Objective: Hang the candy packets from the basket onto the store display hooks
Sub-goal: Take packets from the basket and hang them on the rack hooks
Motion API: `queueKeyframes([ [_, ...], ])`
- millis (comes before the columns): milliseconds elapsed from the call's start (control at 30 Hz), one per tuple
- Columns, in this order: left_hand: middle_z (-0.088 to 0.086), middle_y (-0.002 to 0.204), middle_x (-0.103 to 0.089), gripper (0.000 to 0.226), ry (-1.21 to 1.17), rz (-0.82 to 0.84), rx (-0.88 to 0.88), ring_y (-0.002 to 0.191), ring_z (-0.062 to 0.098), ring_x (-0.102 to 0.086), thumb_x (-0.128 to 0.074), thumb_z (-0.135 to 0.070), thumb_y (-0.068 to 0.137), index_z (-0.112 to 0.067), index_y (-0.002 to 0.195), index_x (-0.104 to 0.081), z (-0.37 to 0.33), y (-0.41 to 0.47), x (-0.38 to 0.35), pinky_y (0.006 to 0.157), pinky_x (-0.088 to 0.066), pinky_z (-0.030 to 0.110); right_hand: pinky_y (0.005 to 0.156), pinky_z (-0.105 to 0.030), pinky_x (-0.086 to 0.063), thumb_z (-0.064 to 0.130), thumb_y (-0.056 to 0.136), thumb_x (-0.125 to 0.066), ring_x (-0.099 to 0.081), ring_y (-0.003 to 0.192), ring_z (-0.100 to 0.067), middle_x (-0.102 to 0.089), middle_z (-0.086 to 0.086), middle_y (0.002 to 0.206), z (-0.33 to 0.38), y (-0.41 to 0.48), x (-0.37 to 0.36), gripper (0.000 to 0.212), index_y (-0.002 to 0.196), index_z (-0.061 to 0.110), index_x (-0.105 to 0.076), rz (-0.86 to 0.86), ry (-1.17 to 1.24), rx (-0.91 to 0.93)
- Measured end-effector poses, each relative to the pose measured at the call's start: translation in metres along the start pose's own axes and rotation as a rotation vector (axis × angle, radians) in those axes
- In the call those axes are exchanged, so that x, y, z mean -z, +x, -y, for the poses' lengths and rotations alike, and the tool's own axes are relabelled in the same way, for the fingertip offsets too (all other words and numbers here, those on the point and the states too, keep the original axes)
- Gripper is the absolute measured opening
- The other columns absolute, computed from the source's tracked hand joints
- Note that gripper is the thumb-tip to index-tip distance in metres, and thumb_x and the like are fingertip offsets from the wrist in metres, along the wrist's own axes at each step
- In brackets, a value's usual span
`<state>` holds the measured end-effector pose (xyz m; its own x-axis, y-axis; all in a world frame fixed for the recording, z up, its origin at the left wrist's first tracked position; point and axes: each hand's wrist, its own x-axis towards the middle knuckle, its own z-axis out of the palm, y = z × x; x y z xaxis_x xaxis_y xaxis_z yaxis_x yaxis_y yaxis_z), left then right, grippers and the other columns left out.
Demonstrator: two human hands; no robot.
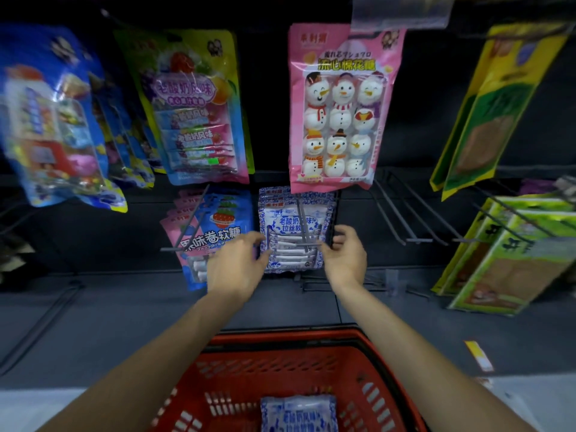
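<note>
A blue-and-white candy packet [293, 232] hangs on a double-wire display hook [304, 226] at the centre of the lower row, with more of the same kind behind it. My left hand [237, 266] touches the packet's left edge with its fingertips. My right hand [344, 254] pinches the right edge, fingers curled. Below, the red basket [255, 366] holds another blue-and-white packet [299, 413] lying flat at its bottom.
A pink snowman marshmallow packet [339, 101] hangs just above. Blue-and-pink packets [215, 235] hang left, green-yellow packets [511, 257] right. Bare wire hooks [402, 213] jut out between them. Colourful packets [193, 110] fill the upper left row.
</note>
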<state>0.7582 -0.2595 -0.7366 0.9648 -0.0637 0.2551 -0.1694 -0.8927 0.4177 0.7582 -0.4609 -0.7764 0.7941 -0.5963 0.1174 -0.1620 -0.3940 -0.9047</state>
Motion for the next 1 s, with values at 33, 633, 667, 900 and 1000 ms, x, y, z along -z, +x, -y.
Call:
queueKeyframes([
  [33, -0.010, 0.117, -0.074, 0.034, 0.012, 0.036, -0.028, 0.104, 0.019, -0.071, -0.061, -0.050, 0.099, -0.038, 0.130, -0.064, 0.002, -0.009, 0.004, 0.080, -0.059, 0.039, 0.076, -0.028, -0.048, 0.032, 0.091, -0.081, -0.062, 0.092, -0.013, -0.065, 0.002, 0.119, 0.000, -0.009, 0.005, 0.049, 0.134, 0.022, -0.060, 0.028, -0.027, 0.011],
  [633, -0.003, 0.140, -0.061, 0.075, 0.217, 0.349, -0.421, 0.123, 0.025, -0.063, -0.044, -0.070, 0.088, -0.025, 0.147, -0.053, 0.067, -0.171, 0.058, 0.099, -0.055, 0.046, 0.110, -0.027, -0.041, 0.053, 0.082, -0.081, -0.050, 0.135, -0.018, -0.045, 0.001, 0.143, -0.016, -0.181, 0.108, 0.085, 0.154, 0.028, -0.043, 0.804, -0.744, 0.234],
  [667, -0.002, 0.140, -0.062, 0.075, 0.235, 0.347, -0.431, 0.122, 0.026, -0.064, -0.045, -0.069, 0.088, -0.025, 0.147, -0.054, 0.075, -0.178, 0.058, 0.099, -0.055, 0.045, 0.110, -0.028, -0.042, 0.052, 0.083, -0.081, -0.051, 0.134, -0.020, -0.045, -0.001, 0.143, -0.025, -0.185, 0.103, 0.085, 0.154, 0.027, -0.042, 0.841, -0.772, 0.211],
  [900, 0.006, 0.124, -0.072, 0.075, 0.364, 0.386, -0.432, 0.101, 0.034, -0.074, -0.048, -0.065, 0.080, -0.019, 0.138, -0.063, 0.131, -0.212, 0.039, 0.081, -0.061, 0.046, 0.104, -0.029, -0.046, 0.042, 0.088, -0.080, -0.057, 0.133, -0.026, -0.055, -0.009, 0.150, -0.107, -0.197, 0.049, 0.079, 0.154, 0.014, -0.046, 0.927, -0.833, -0.065],
  [1000, 0.010, 0.118, -0.073, 0.072, 0.432, 0.385, -0.450, 0.098, 0.038, -0.074, -0.047, -0.061, 0.080, -0.016, 0.131, -0.068, 0.150, -0.219, 0.032, 0.082, -0.060, 0.049, 0.094, -0.029, -0.049, 0.043, 0.093, -0.074, -0.063, 0.126, -0.027, -0.063, -0.012, 0.142, -0.142, -0.202, 0.032, 0.071, 0.149, 0.009, -0.048, 0.908, -0.899, -0.200],
])
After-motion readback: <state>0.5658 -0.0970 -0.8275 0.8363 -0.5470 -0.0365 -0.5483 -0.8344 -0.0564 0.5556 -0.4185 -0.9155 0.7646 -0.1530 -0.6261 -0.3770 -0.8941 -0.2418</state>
